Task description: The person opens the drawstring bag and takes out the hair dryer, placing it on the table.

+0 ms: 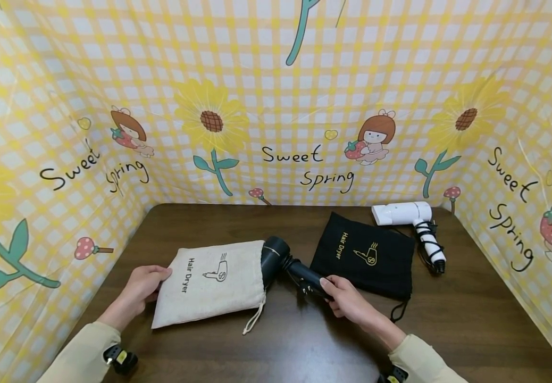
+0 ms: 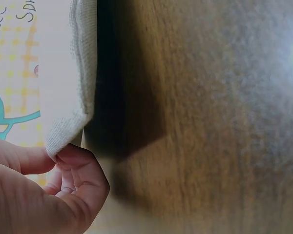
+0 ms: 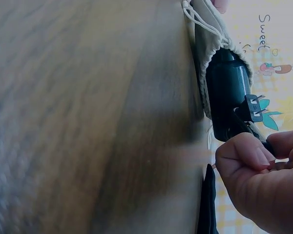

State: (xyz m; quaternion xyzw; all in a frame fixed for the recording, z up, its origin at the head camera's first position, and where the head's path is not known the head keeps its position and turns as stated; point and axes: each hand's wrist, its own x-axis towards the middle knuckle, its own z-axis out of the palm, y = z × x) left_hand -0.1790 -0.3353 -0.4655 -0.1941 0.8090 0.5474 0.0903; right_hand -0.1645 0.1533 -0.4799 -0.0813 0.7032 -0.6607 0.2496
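A dark hair dryer sits partly inside a cream drawstring bag printed "Hair Dryer"; its nozzle end is hidden by the cloth. My right hand grips the dryer's handle, round which a cord with a plug is wound. At the bag's closed left end, my left hand pinches a corner between thumb and fingers, seen close up in the left wrist view. The bag's mouth faces right, with its drawstring hanging at the near side.
A black drawstring bag lies flat to the right, beyond my right hand. Behind it at the back right lies a white hair dryer with its black cord wrapped round the handle. A checked cloth surrounds the brown table.
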